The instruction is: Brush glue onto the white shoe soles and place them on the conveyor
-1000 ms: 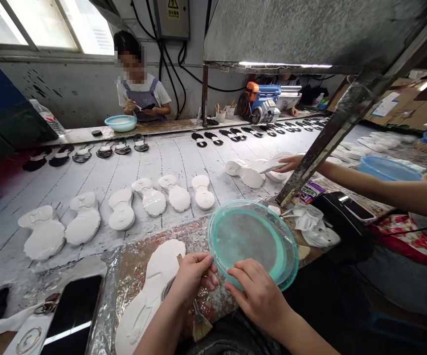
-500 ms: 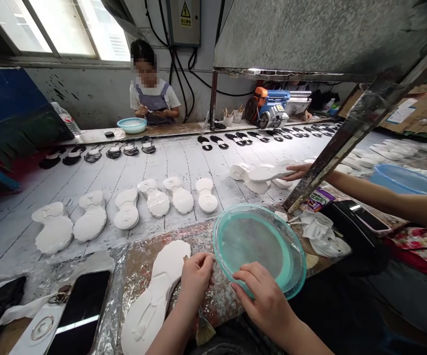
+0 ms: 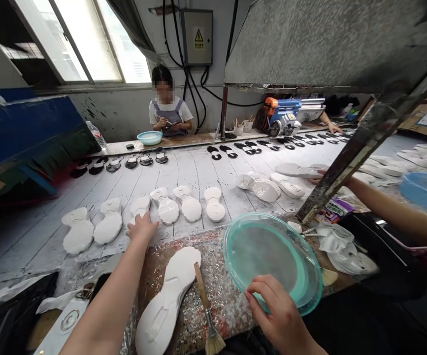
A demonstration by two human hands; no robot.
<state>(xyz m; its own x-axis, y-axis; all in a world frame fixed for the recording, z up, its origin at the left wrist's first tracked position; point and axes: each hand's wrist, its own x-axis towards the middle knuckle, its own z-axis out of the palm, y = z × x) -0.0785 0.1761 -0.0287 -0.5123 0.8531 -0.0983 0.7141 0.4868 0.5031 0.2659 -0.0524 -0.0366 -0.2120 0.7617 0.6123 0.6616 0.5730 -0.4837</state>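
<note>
My left hand (image 3: 142, 228) reaches out over the near end of a white shoe sole (image 3: 140, 204) in the row, its fingers spread on it. That sole still lies flat, partly hidden by the hand. Thumb and forefinger pressed together, my right hand (image 3: 278, 308) hovers at the near rim of a green plastic tub (image 3: 228, 256); nothing shows between the fingers. A wooden-handled brush (image 3: 203, 291) rests on the stained board, its handle end by a large pair of stacked white soles (image 3: 171, 301).
Other white soles (image 3: 187, 203) line the white table. Black straps (image 3: 228, 151) lie farther back. A slanted metal post (image 3: 331, 167) stands at right, with another person's arm (image 3: 394, 207) behind it. A seated person (image 3: 169, 108) works opposite. A keyring (image 3: 85, 291) lies below my left forearm.
My left hand has left the brush and stretched forward and left to the row of soles. The brush now lies in full view. My right hand stays by the tub, its fingertips closer together.
</note>
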